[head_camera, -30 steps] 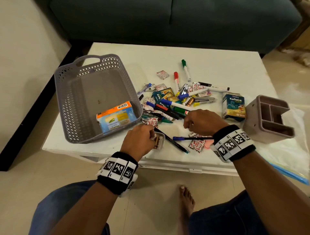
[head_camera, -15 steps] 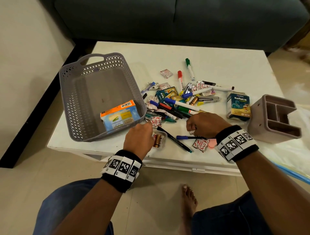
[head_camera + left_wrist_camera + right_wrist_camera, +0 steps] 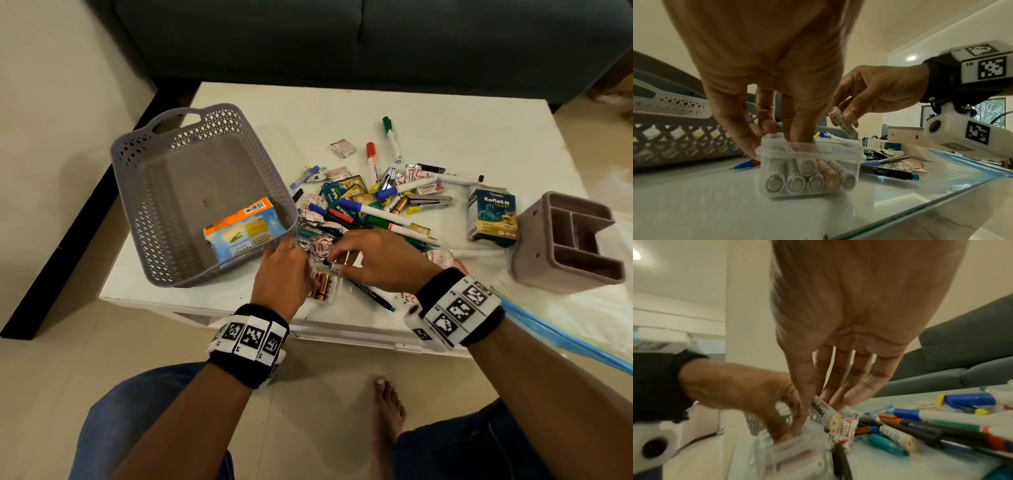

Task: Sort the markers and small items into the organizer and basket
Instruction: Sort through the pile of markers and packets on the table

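A small clear container (image 3: pixel 324 288) of batteries sits near the table's front edge. My left hand (image 3: pixel 291 270) grips its rim, thumb on the outside and fingers dipping inside (image 3: pixel 797 139). Just above it, my right hand (image 3: pixel 356 262) pinches a single white battery (image 3: pixel 334 266) between thumb and fingers, seen close up as the battery (image 3: pixel 842 125) and in the right wrist view as the battery (image 3: pixel 825 412). Loose markers (image 3: pixel 373 210) and foil sachets lie heaped behind both hands. The grey basket (image 3: pixel 137 192) stands left, the beige organizer (image 3: pixel 568 270) right.
An orange and blue pack (image 3: pixel 243 229) lies in the basket's near corner. A Koflet-H box (image 3: pixel 491 216) stands beside the organizer. A black pen (image 3: pixel 370 294) lies under my right wrist. A clear bag with a blue strip (image 3: pixel 565 339) hangs off the right front edge. A dark sofa runs behind.
My right hand has moved left from the blue pen to just above the container and now pinches a battery. My left hand has stayed on the container.
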